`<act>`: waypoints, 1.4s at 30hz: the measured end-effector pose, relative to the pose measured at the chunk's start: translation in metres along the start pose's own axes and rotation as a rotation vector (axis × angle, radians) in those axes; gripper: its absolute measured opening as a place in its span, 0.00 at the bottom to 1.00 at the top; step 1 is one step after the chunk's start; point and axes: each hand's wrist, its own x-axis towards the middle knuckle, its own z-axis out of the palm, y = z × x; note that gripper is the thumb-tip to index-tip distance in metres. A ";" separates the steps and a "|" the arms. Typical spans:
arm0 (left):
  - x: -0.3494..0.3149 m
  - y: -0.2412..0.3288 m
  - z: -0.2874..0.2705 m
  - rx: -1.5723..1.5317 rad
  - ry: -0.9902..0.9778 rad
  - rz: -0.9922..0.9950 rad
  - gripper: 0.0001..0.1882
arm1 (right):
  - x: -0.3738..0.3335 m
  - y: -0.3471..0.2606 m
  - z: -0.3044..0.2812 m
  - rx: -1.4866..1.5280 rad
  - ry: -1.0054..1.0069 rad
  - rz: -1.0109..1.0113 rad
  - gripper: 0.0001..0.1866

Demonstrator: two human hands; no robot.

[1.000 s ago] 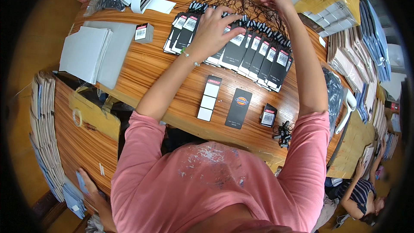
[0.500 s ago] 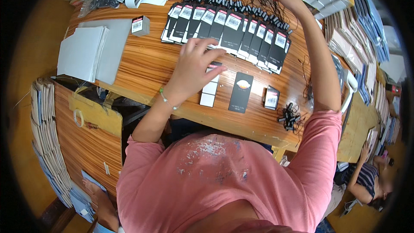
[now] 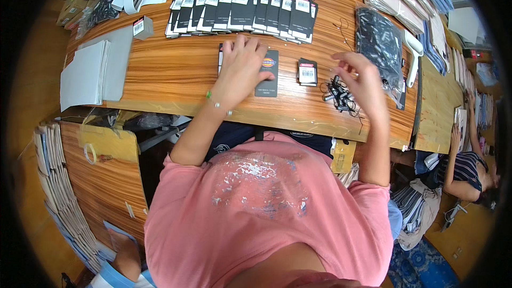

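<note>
My left hand (image 3: pixel 241 66) is open, fingers forward and thumb apart. It lies over a dark hang tag (image 3: pixel 269 82) with an oval emblem and covers most of the label strip (image 3: pixel 220 58) beside it. My right hand (image 3: pixel 361 77) hovers, loosely bent and open, over a small heap of black strings with grey-tipped ends (image 3: pixel 340 97); no held thing shows in it. Between the hands sits a small stack of dark cards with a white barcode label (image 3: pixel 308 73). Farther off, a fanned row of black hang tags (image 3: pixel 240 13) with strings stretches across the table.
A plastic bag of black strings (image 3: pixel 378 48) and a white handled tool (image 3: pixel 413 56) lie at the right. White sheets (image 3: pixel 88 77) and a small labelled block (image 3: pixel 142 28) are at the left. Folded garments (image 3: pixel 392 0) are piled at far right; a co-worker (image 3: pixel 464 173) is beyond.
The view has shifted. My right hand has come down and nearer from the far right side to the string heap. My left hand has moved over the label strip and the emblem tag's edge.
</note>
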 end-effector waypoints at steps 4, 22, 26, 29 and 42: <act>0.014 -0.006 0.016 0.050 -0.107 0.000 0.33 | 0.002 0.022 0.037 -0.109 -0.032 -0.144 0.15; 0.025 0.011 -0.012 -1.143 -0.089 -0.149 0.16 | 0.004 -0.001 0.033 0.689 0.037 0.076 0.12; 0.047 0.031 -0.022 -1.390 -0.039 0.032 0.16 | 0.002 -0.022 0.016 0.623 0.284 -0.017 0.17; 0.053 0.036 -0.030 -1.313 -0.113 0.095 0.17 | -0.007 -0.027 0.006 0.638 0.203 0.024 0.19; -0.007 0.035 0.014 -1.219 -0.632 0.464 0.10 | -0.084 0.054 0.040 -0.255 0.300 0.322 0.11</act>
